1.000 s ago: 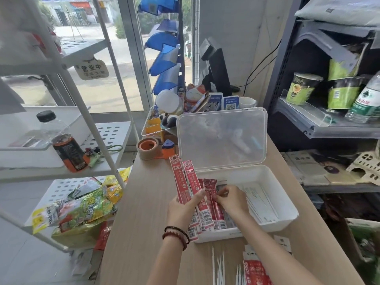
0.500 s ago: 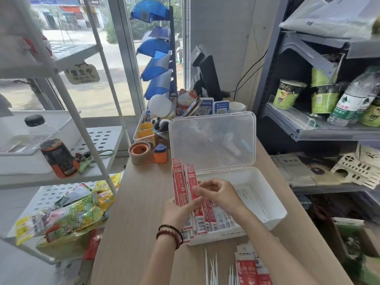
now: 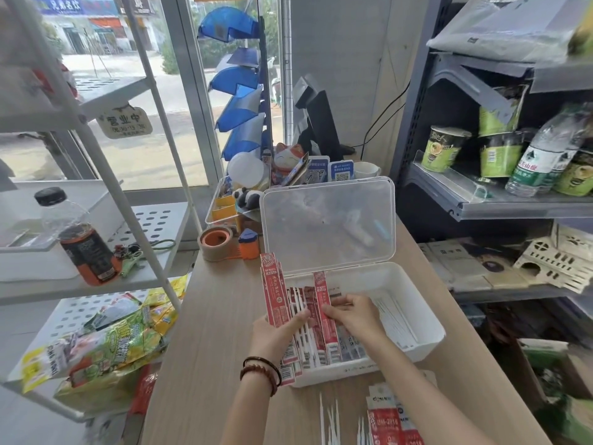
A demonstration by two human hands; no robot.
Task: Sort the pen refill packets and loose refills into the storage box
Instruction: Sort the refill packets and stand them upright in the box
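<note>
Storage box [image 3: 431,332], white, with its clear lid [image 3: 327,226] standing open, sits on the desk [image 3: 218,316] toward the right edge.

The left hand [image 3: 276,332] grips a fanned stack of red pen refill packets [image 3: 272,293] by their lower half, fingers curled round them, over the left end of the box. The right hand [image 3: 353,316] pinches a single red packet [image 3: 323,303] at about mid-length between thumb and fingertips, above the laid packets [image 3: 351,345] in the box. Loose refills [image 3: 396,319] lie in the right part of the box. Further loose refills [image 3: 330,422] and further packets [image 3: 385,419] wait at the near edge of the desk.

Assessment: the packets appear light, flat and flexible. Their glossy sleeves will likely slide on one another, so a slack grip may spill the fan. A pinch across the width near the middle seems soundest. The bare refills look thin and prone to roll or bend, so they are best gathered as a small bundle at mid-length, not by the tips.
</note>
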